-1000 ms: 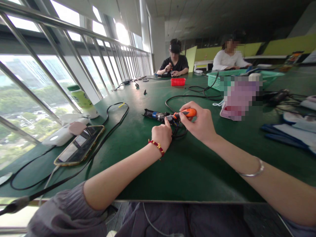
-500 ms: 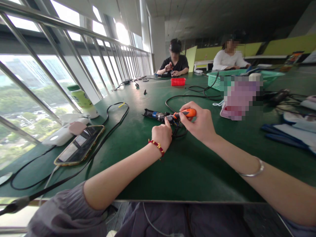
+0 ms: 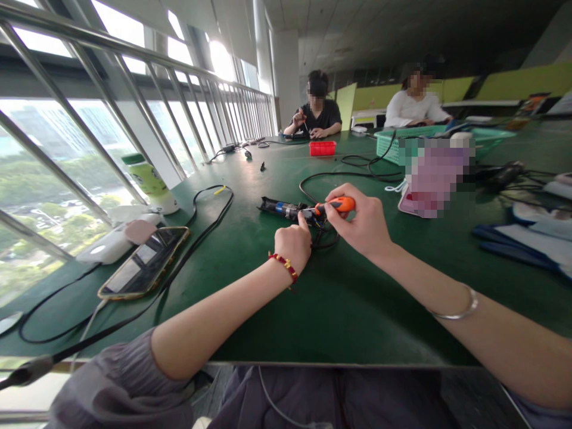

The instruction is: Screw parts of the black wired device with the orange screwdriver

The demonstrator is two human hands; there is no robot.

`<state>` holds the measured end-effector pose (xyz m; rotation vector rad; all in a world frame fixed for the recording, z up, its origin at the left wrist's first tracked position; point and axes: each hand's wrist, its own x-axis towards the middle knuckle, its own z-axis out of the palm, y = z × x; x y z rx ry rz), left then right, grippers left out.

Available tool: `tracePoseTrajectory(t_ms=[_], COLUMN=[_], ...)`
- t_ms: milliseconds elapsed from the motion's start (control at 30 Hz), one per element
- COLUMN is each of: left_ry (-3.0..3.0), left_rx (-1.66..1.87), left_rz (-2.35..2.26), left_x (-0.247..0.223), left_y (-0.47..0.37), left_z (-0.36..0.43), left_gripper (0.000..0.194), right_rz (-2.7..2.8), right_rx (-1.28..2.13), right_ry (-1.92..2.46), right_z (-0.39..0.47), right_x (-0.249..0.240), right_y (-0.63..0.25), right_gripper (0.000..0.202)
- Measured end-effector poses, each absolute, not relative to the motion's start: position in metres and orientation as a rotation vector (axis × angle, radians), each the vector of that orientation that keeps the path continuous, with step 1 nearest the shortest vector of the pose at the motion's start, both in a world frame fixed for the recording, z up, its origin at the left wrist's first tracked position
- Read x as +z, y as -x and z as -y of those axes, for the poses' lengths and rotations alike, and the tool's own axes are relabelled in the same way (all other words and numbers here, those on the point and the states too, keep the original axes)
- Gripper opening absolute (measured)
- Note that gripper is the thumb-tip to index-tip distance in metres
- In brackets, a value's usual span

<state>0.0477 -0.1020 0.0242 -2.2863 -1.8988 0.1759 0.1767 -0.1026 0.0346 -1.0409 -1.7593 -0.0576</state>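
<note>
My right hand (image 3: 360, 217) is closed around the orange-and-black handle of a screwdriver (image 3: 342, 205), held nearly level and pointing left. Its thin shaft reaches an opened black tubular device (image 3: 286, 208), which lies on the table with a blue part and small coloured wires exposed. My left hand (image 3: 292, 243) is closed at the device's near side, its index fingertip pressed on it beside the screwdriver's shaft. The thumb of that hand is hidden. A black cord (image 3: 308, 177) curves away behind the device.
On the left lie a phone (image 3: 145, 262), a black strap (image 3: 196, 241) and a green-capped bottle (image 3: 152, 185). Right are a pink phone (image 3: 420, 202), a green basket (image 3: 388, 148) and gloves (image 3: 522, 241). A red box (image 3: 322, 148) stands farther back. Two people sit across the table.
My hands, the screwdriver and the device look almost unchanged. Across the table, the person in black has shifted the raised hand slightly left and up.
</note>
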Motion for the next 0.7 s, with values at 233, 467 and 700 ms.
tracePoseTrajectory(t_ms=[233,467,700], left_ry=[2.278,2.292,2.286], left_rx=[0.170,0.181,0.175], left_rz=[1.889,1.892,1.904], left_x=[0.0235,0.0242,0.0252], left_y=[-0.0473,-0.0473,-0.0477], left_z=[0.1015,0.1013,0.1025], left_gripper=[0.063,0.065,0.064], right_rz=[1.789,1.779,1.758], right_rx=[-0.071,-0.073,-0.074], right_ry=[1.041,1.044,1.052], right_z=[0.1029,0.1058,0.1032], right_x=[0.0332,0.0351,0.0343], right_y=[-0.1769,-0.1750,-0.1760], right_gripper=[0.012,0.012,0.014])
